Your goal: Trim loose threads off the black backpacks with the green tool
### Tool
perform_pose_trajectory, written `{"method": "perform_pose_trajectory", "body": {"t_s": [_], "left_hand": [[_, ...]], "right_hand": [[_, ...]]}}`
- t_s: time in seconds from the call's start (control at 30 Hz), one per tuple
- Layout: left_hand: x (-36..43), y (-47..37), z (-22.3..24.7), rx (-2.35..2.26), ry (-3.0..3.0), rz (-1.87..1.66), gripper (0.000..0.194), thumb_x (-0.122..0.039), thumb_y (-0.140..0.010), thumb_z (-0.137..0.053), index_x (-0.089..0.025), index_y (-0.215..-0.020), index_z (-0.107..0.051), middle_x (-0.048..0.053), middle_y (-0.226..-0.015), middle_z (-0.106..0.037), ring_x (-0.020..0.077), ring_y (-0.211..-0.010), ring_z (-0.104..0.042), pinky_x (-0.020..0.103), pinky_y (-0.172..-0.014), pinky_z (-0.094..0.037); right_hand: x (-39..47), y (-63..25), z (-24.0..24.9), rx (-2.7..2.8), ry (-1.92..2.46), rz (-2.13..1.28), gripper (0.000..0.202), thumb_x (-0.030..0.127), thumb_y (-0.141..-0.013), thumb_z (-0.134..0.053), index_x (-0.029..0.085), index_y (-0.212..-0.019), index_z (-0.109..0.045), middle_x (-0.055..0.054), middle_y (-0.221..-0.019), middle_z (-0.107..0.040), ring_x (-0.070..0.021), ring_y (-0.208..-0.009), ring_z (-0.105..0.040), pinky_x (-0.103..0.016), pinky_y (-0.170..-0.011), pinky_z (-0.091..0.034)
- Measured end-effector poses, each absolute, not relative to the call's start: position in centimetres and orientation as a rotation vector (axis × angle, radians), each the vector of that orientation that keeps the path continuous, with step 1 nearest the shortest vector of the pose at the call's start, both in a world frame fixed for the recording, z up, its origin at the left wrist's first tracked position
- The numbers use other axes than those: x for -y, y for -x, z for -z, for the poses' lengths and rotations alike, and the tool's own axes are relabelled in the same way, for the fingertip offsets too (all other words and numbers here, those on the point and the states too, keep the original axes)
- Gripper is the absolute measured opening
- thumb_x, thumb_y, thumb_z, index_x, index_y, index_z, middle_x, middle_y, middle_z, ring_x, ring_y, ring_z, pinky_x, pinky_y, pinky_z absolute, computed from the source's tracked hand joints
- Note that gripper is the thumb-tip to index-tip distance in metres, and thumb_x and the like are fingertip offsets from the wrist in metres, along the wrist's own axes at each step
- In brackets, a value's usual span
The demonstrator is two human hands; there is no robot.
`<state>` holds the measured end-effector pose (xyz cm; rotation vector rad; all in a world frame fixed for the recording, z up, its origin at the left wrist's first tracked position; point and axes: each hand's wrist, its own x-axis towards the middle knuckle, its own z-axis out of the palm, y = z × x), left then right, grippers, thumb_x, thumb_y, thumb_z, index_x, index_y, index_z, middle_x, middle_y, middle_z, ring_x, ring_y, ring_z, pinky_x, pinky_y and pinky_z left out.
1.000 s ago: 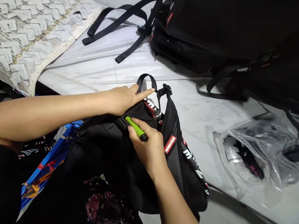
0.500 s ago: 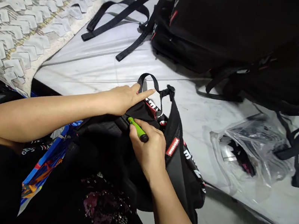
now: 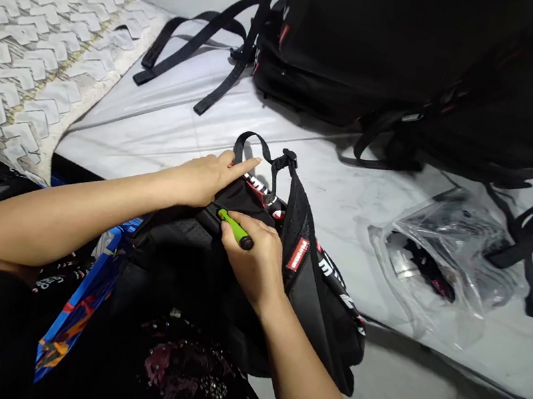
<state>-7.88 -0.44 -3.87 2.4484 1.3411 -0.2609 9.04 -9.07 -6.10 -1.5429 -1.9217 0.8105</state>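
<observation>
The left hand (image 3: pixel 203 179) rests on the black backpack (image 3: pixel 215 269), one finger extended, its grip unclear, at the white table's (image 3: pixel 336 204) near edge; a green-handled tool (image 3: pixel 233 226) points into the fabric, grasped by the right hand (image 3: pixel 258 253); work there looks underway; how much remains cannot be told.

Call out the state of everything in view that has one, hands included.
left hand: resting on near bag
right hand: closed on green tool
green tool: held slanting, working end unclear
near bag: slumped, open or shut unclear
far bag: on table, open or shut unclear
straps: loose
plastic bag: crumpled, with contents
</observation>
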Motion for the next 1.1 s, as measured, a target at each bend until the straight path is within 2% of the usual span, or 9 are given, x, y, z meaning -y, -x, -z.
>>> {"method": "perform_pose_trajectory", "body": {"t_s": [0.1,0.3,0.47,0.73,0.87,1.1], "left_hand": [[0.42,7.88,4.01,-1.347,-2.449,0.247,0.099,-0.007,-0.078,-0.056,-0.028,-0.161,-0.004,0.016,-0.136,-0.044,0.0250,-0.105,-0.060,0.032,-0.081,-0.048],[0.47,7.83,3.93,-1.347,-2.438,0.258,0.100,-0.006,-0.078,-0.056,-0.027,-0.161,-0.004,0.016,-0.137,-0.043,0.0250,-0.106,-0.059,0.033,-0.084,-0.048],[0.62,7.66,3.47,-1.338,-2.414,0.259,0.098,-0.003,-0.079,-0.054,-0.026,-0.161,-0.004,0.016,-0.138,-0.043,0.0246,-0.108,-0.059,0.032,-0.087,-0.049],[0.77,7.64,3.36,-1.348,-2.428,0.274,0.096,-0.005,-0.082,-0.053,-0.026,-0.161,-0.004,0.015,-0.137,-0.043,0.0244,-0.105,-0.060,0.032,-0.086,-0.050],[0.76,7.66,3.46,-1.352,-2.419,0.263,0.094,-0.006,-0.082,-0.054,-0.025,-0.161,-0.005,0.016,-0.136,-0.043,0.0246,-0.106,-0.059,0.032,-0.085,-0.049],[0.69,7.81,3.62,-1.376,-2.415,0.270,0.097,-0.007,-0.080,-0.055,-0.027,-0.161,-0.004,0.015,-0.138,-0.042,0.0262,-0.107,-0.060,0.033,-0.086,-0.050]], "right_hand": [[8.90,-9.09,6.29,1.901,1.451,-0.907,0.023,0.017,-0.085,-0.069,0.022,-0.106,-0.077,-0.004,-0.107,-0.078,-0.0225,-0.100,-0.073,-0.036,-0.095,-0.055],[8.43,-9.23,6.22,1.944,1.442,-0.926,0.024,0.015,-0.084,-0.070,0.023,-0.106,-0.077,-0.003,-0.107,-0.078,-0.0228,-0.102,-0.072,-0.037,-0.095,-0.055],[8.67,-9.63,5.92,2.018,1.511,-0.772,0.024,0.015,-0.085,-0.069,0.020,-0.107,-0.077,-0.006,-0.107,-0.078,-0.0250,-0.098,-0.073,-0.041,-0.093,-0.055],[8.73,-9.11,5.82,2.036,1.580,-0.696,0.023,0.017,-0.084,-0.070,0.022,-0.104,-0.078,-0.006,-0.102,-0.079,-0.0259,-0.094,-0.074,-0.041,-0.091,-0.055],[8.55,-8.92,5.97,2.010,1.497,-0.842,0.023,0.017,-0.084,-0.069,0.021,-0.106,-0.077,-0.005,-0.104,-0.079,-0.0249,-0.096,-0.074,-0.039,-0.089,-0.056],[8.20,-9.17,5.88,2.042,1.483,-0.886,0.023,0.019,-0.086,-0.068,0.020,-0.107,-0.077,-0.006,-0.106,-0.078,-0.0256,-0.099,-0.074,-0.039,-0.092,-0.054]]}}
